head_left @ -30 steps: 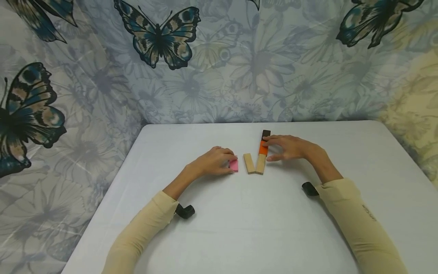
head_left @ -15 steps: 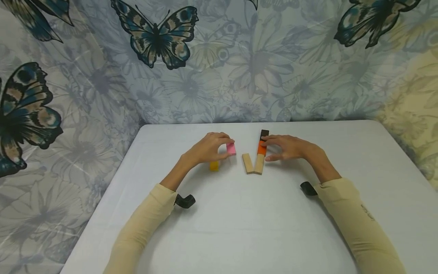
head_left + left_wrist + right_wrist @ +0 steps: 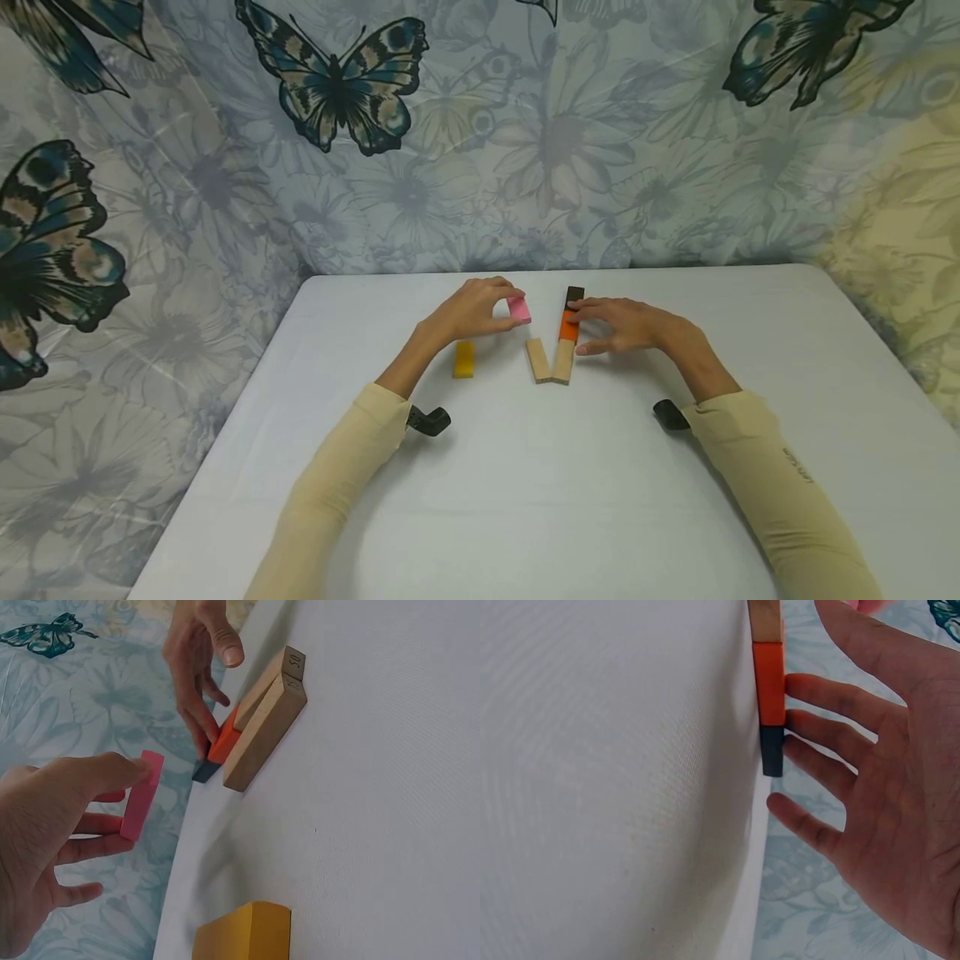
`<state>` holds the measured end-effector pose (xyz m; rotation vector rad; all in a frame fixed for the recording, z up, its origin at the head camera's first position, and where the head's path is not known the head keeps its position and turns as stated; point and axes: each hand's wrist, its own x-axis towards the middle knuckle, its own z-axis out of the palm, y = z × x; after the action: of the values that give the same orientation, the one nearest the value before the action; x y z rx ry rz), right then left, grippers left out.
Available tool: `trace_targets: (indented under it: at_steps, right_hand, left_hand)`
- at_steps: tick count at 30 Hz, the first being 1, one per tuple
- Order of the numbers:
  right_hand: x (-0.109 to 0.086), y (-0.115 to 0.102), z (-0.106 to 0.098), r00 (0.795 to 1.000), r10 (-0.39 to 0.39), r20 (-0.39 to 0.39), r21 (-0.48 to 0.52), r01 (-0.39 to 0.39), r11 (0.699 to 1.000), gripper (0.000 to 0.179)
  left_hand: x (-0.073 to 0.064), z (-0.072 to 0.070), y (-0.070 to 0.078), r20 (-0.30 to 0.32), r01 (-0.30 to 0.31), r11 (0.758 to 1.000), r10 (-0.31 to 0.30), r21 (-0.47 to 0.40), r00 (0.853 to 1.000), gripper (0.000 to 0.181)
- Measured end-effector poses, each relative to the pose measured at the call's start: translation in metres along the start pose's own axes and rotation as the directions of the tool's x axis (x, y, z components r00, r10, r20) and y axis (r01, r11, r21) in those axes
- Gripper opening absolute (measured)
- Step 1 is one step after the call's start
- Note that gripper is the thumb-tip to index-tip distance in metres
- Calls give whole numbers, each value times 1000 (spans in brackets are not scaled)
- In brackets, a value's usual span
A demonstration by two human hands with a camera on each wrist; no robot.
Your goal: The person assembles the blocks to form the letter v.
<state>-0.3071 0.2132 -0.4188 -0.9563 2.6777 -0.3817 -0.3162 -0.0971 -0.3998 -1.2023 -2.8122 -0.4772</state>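
Observation:
In the head view my left hand (image 3: 471, 310) pinches a pink block (image 3: 519, 309) between thumb and fingers, raised off the table. Fingertips of my right hand (image 3: 632, 325) touch the side of an orange block (image 3: 568, 326) and the black block (image 3: 772, 750) at its far end, fingers spread and nearly straight. A plain wooden block (image 3: 563, 361) continues that row toward me. Another plain wooden block (image 3: 537, 360) slants from its near end, forming a V. The left wrist view shows printed marks on the ends of both wooden blocks.
A yellow block (image 3: 464, 360) lies on the white table (image 3: 480, 500), below and left of my left hand. A patterned butterfly cloth (image 3: 450, 192) hangs behind the table's far edge. Black wrist-worn pieces (image 3: 430, 422) stick out by both sleeves.
My left hand has lifted the pink block and carried it away from me, then slightly right. The yellow block has come into view behind it. My right hand has stayed at the row.

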Motion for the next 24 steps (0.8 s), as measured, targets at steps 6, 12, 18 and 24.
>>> trace_targets:
  at_steps: [6, 12, 18, 24]
  right_hand:
    - [0, 2, 0, 1000, 12, 1, 3, -12, 1000, 75]
    - [1, 1, 2, 1000, -8, -6, 23, 8, 1000, 73]
    - [3, -2, 3, 1000, -13, 0, 13, 13, 1000, 72]
    - [0, 1, 1, 1000, 7, 2, 13, -7, 1000, 71]
  left_hand:
    - [16, 16, -7, 57, 49, 998, -47, -34, 997, 51]
    - [21, 29, -12, 141, 119, 992, -114, -34, 984, 55]
    - [18, 31, -12, 175, 149, 988, -140, -38, 975, 52]
    - [23, 34, -9, 189, 98, 994, -88, -45, 978, 50]
